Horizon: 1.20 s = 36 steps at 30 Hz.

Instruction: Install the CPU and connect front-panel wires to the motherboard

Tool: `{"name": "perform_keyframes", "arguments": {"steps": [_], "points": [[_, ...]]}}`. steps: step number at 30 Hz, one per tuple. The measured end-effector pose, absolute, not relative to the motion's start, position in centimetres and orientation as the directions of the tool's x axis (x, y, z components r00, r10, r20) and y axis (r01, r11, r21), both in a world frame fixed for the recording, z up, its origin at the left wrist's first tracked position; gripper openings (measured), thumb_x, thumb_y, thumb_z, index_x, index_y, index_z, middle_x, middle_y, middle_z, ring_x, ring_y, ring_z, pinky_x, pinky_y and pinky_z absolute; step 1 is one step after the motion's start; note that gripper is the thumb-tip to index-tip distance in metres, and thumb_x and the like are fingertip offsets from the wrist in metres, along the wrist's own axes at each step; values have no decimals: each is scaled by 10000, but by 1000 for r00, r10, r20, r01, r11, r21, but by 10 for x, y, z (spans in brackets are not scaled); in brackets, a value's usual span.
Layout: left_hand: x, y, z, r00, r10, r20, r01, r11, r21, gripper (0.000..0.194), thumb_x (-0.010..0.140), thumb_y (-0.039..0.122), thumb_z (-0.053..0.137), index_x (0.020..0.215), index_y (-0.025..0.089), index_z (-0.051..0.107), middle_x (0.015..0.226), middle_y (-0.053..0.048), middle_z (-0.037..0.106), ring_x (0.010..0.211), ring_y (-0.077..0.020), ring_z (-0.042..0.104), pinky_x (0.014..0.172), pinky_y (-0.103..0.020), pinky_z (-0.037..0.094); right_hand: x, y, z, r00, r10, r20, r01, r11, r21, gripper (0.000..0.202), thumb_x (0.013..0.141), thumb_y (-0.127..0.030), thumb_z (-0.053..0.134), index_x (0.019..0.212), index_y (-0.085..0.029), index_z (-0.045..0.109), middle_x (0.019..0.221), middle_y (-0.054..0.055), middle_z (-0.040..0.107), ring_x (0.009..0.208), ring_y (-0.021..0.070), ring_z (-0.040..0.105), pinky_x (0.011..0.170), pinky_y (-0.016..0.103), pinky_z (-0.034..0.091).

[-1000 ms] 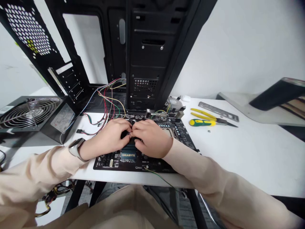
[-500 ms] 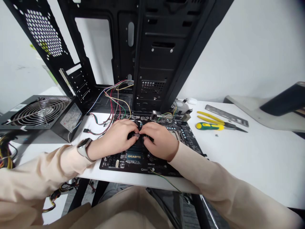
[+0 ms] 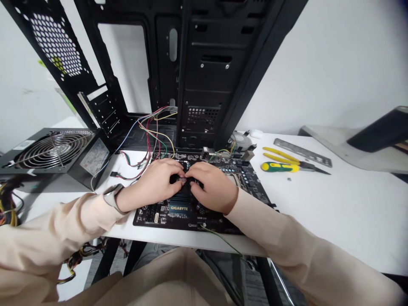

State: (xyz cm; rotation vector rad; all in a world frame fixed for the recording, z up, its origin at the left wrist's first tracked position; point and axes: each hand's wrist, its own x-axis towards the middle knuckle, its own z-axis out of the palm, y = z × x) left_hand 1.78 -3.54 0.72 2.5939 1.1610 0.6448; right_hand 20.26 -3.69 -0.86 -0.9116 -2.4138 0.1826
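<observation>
A black Gigabyte motherboard point(image 3: 191, 221) lies flat on the white table, near its front edge. Over its middle, my left hand point(image 3: 159, 180) is closed, thumb and fingers pinched at a tiny item I cannot make out. My right hand point(image 3: 213, 187) meets it from the right, its fingers bent together at the same spot, and what it grips is hidden. Both sets of fingertips nearly touch just above the board. A thin green-yellow wire point(image 3: 221, 239) runs from the board's front edge down over the table edge.
Behind the board stands a black computer case point(image 3: 207, 80) with thin coloured wires point(image 3: 149, 127) hanging out. On the left sits a power supply point(image 3: 60, 151). Yellow-handled pliers point(image 3: 283, 156), a green-yellow screwdriver point(image 3: 279, 167) and a metal I/O plate point(image 3: 302, 152) lie on the right.
The view has shifted very slightly. Both hands remain over the same spot, with only small movements of the fingers.
</observation>
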Motion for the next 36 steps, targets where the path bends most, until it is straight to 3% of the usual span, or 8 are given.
{"name": "perform_keyframes", "arguments": {"steps": [12, 19, 22, 25, 29, 32, 36], "points": [[18, -34, 4, 575, 753, 320, 652, -658, 376, 140, 784, 186, 585, 860, 159, 699, 958, -58, 717, 932, -224, 642, 870, -374, 500, 200, -37, -7, -602, 660, 450, 577, 749, -326, 221, 693, -83, 485, 834, -124, 651, 853, 100, 672, 821, 211, 591, 805, 360, 494], [18, -34, 6, 592, 747, 304, 639, -664, 389, 149, 799, 194, 564, 866, 170, 695, 975, -51, 710, 943, -215, 641, 900, -374, 491, 211, -31, 3, -568, 722, 395, 527, 688, -499, 247, 756, -85, 483, 863, -158, 693, 880, 60, 722, 826, 165, 664, 810, 314, 521], [15, -33, 13, 622, 741, 254, 634, -667, 391, 173, 812, 212, 552, 911, 168, 687, 1003, -62, 703, 980, -219, 633, 924, -375, 479, 218, -31, 8, -620, 702, 350, 509, 699, -502, 214, 758, -142, 547, 907, -165, 699, 955, 63, 728, 898, 178, 676, 861, 332, 523], [9, -34, 24, 694, 704, 150, 614, -688, 387, 304, 811, 261, 571, 1081, 138, 634, 1130, -107, 658, 1066, -236, 603, 954, -379, 463, 222, -34, 11, -703, 643, 305, 480, 745, -463, 276, 736, -211, 622, 996, -142, 686, 1080, 102, 701, 1023, 206, 653, 938, 363, 502], [-1, -36, 36, 762, 647, 23, 596, -716, 363, 619, 782, 354, 638, 1320, 103, 463, 1374, -173, 490, 1265, -280, 473, 1034, -381, 402, 219, -40, 16, -751, 623, 220, 515, 761, -396, 454, 670, -261, 697, 1096, -110, 654, 1186, 139, 652, 1132, 247, 600, 996, 394, 471], [-5, -36, 38, 756, 651, -69, 630, -696, 344, 771, 732, 395, 699, 1384, 119, 392, 1459, -184, 390, 1352, -311, 360, 1072, -397, 363, 214, -43, 18, -733, 656, 183, 568, 737, -365, 459, 654, -227, 681, 1094, -100, 656, 1156, 134, 668, 1083, 254, 626, 975, 400, 486], [-10, -33, 37, 739, 654, -162, 664, -667, 337, 827, 720, 391, 714, 1421, 156, 344, 1517, -183, 278, 1389, -311, 284, 1089, -406, 333, 212, -44, 19, -721, 673, 167, 595, 724, -348, 424, 666, -211, 645, 1078, -113, 672, 1128, 126, 684, 1078, 271, 633, 956, 411, 497]]}}
